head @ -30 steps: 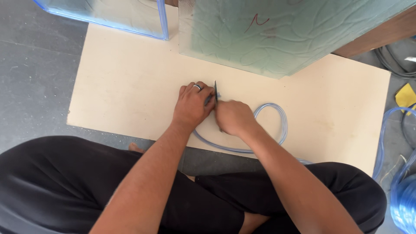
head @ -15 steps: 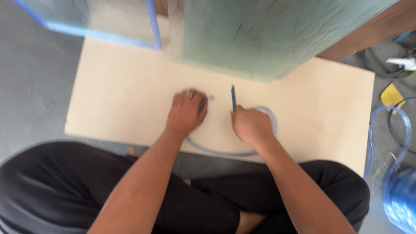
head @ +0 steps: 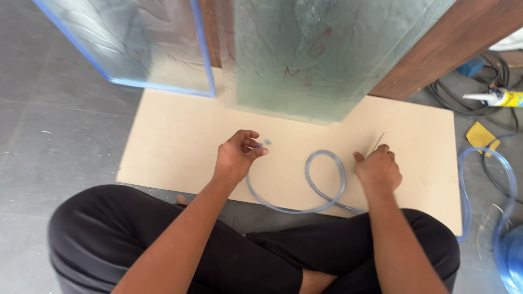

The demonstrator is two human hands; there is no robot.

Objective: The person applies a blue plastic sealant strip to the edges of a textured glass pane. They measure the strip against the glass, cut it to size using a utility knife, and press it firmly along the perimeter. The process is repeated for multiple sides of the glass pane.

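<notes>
- Pinching grip first: the left hand (head: 235,159) presses thumb and fingertips together around a tiny clear-blue cut piece of tube (head: 260,145), held just above the pale beige flat board (head: 180,141).
- Right hand (head: 378,170) is closed around a thin, slim metal blade (head: 377,143) whose tip points away from the person; its kind is too blurred to tell.
- Between the two hands lies the clear bluish flexible plastic tube (head: 326,179), curled in one loop on the board, its tail running toward the right hand.
- Handling, as a judgement: the tube looks light, soft and springy, likely slick; it would uncoil if let go, so take hold close to the end being worked. The cut piece is small enough to slip from the fingertips.
- Beyond the tube, two glass panels with a frosted look (head: 305,54) stand at the far edge of the board, in front of a brown wooden piece.
- Right of the board: a yellow cloth (head: 480,135), a sealant cartridge (head: 498,97), black cables and more blue hose (head: 506,179) on the grey floor.
</notes>
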